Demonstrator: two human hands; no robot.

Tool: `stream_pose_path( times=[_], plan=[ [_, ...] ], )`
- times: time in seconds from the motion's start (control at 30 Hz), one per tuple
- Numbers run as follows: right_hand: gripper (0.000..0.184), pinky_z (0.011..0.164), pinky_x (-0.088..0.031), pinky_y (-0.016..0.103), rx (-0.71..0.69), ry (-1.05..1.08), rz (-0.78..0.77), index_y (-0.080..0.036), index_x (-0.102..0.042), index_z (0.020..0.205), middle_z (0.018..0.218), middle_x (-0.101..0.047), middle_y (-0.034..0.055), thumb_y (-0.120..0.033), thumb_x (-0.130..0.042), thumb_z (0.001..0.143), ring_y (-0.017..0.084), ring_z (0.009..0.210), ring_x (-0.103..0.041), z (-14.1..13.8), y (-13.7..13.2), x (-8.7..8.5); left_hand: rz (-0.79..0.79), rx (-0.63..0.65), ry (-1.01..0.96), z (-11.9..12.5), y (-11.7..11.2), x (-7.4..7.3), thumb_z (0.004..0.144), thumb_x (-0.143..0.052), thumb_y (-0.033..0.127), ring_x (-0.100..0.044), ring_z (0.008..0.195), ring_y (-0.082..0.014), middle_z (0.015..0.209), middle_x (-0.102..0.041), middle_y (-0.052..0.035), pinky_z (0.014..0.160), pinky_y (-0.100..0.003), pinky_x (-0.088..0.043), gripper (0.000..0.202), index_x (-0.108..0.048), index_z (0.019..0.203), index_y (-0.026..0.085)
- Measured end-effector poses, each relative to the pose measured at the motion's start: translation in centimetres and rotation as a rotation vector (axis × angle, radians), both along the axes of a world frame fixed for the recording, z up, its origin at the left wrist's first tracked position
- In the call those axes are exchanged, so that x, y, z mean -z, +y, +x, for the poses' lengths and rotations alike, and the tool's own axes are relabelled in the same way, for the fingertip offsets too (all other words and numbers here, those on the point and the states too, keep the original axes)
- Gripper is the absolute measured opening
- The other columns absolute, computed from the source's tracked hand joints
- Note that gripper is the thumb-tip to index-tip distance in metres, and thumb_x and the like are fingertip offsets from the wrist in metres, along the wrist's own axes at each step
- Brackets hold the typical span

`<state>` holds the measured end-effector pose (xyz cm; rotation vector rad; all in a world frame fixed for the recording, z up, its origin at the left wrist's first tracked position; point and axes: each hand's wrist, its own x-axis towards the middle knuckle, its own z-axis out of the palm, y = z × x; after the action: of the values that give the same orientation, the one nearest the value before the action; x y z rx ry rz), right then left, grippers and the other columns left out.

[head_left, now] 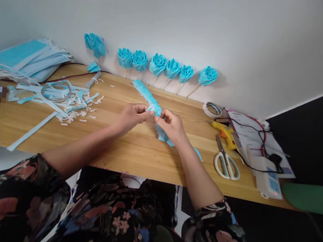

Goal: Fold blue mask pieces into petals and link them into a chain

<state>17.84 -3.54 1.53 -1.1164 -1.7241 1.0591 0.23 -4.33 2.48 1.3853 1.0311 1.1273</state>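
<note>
A long, pleated strip of blue mask fabric (146, 90) runs slantwise over the middle of the table, from near the wall to below my hands. My left hand (134, 117) pinches its edge between thumb and finger. Close beside it, my right hand (172, 125) grips the same strip, and the fingertips of both hands almost meet. Part of the strip lies beneath my right hand and forearm, where it is hidden. Behind it, several blue fabric roses (158, 65) on thin sticks lean against the wall.
Stacked face masks (26, 60) lie at the left, near cut blue strips and white scraps (72, 115). On the right are a tape roll (212, 109), a yellow glue gun (226, 134), scissors (226, 162), papers (244, 126) and a power strip (268, 178) with trailing cables.
</note>
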Motion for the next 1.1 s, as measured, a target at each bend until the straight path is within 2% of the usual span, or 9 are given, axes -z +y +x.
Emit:
stream_pose_path(
  times=[0.17,0.37,0.47,0.6,0.7,0.87,1.1],
  plan=[
    [0.028,0.059,-0.035,0.026,0.002,-0.025,0.021,-0.022,-0.045,0.065,0.064,-0.045,-0.0039,-0.040,-0.061,0.078,0.011,0.061,-0.041,0.1,0.0,-0.2,-0.020,-0.007,0.023,-0.3,0.3,0.3,0.072,-0.074,0.043,-0.038,0.052,-0.0072,0.055,-0.047,0.0041,0.052,-0.023,-0.028,0.032,-0.058,0.063,0.017],
    [0.026,0.058,-0.034,0.026,-0.024,-0.031,-0.005,-0.021,-0.048,0.066,0.064,-0.046,-0.0037,-0.040,-0.062,0.077,0.011,0.061,-0.040,0.5,0.1,-0.4,-0.182,0.137,-0.106,-0.6,1.0,0.6,0.067,-0.078,0.045,-0.040,0.051,-0.0077,0.053,-0.051,0.0019,0.051,-0.024,-0.029,0.037,-0.057,0.058,0.016],
    [0.026,0.058,-0.035,0.026,-0.051,-0.030,-0.062,-0.021,-0.051,0.067,0.065,-0.051,-0.0030,-0.041,-0.063,0.078,0.011,0.061,-0.043,0.9,0.2,-0.5,-0.190,0.173,-0.108,-0.8,1.1,0.5,0.067,-0.077,0.046,-0.040,0.050,-0.0075,0.052,-0.051,0.0013,0.051,-0.025,-0.028,0.039,-0.055,0.055,0.016],
    [0.023,0.069,-0.044,0.029,-0.138,-0.002,-0.117,-0.020,-0.064,0.078,0.078,-0.065,0.0003,-0.043,-0.062,0.081,0.014,0.072,-0.055,1.6,0.2,-1.1,-0.115,0.132,-0.009,-1.0,0.8,0.1,0.071,-0.073,0.043,-0.039,0.051,-0.0074,0.050,-0.050,0.0017,0.053,-0.025,-0.029,0.039,-0.053,0.051,0.016],
    [0.026,0.077,-0.046,0.030,-0.115,0.041,-0.121,-0.021,-0.069,0.089,0.087,-0.069,0.0011,-0.044,-0.062,0.081,0.015,0.081,-0.061,1.7,0.3,-1.3,-0.110,0.138,0.058,-0.8,0.5,-0.2,0.071,-0.072,0.041,-0.038,0.051,-0.0075,0.050,-0.049,0.0026,0.053,-0.024,-0.029,0.036,-0.052,0.052,0.017],
    [0.023,0.066,-0.043,0.027,-0.084,0.042,-0.110,-0.020,-0.064,0.076,0.072,-0.061,-0.0020,-0.043,-0.066,0.077,0.013,0.068,-0.054,1.2,0.4,-0.6,-0.112,0.128,0.124,-0.5,0.5,0.1,0.070,-0.073,0.040,-0.037,0.050,-0.0071,0.051,-0.049,0.0034,0.051,-0.023,-0.026,0.030,-0.058,0.060,0.017],
    [0.024,0.062,-0.038,0.026,-0.058,0.078,-0.068,-0.021,-0.053,0.069,0.066,-0.050,-0.0042,-0.042,-0.064,0.075,0.011,0.063,-0.045,1.0,0.7,-0.4,-0.088,0.133,-0.066,-0.6,1.1,1.1,0.073,-0.073,0.048,-0.043,0.053,-0.0078,0.056,-0.053,0.0017,0.052,-0.022,-0.032,0.035,-0.062,0.065,0.016]
  ],
)
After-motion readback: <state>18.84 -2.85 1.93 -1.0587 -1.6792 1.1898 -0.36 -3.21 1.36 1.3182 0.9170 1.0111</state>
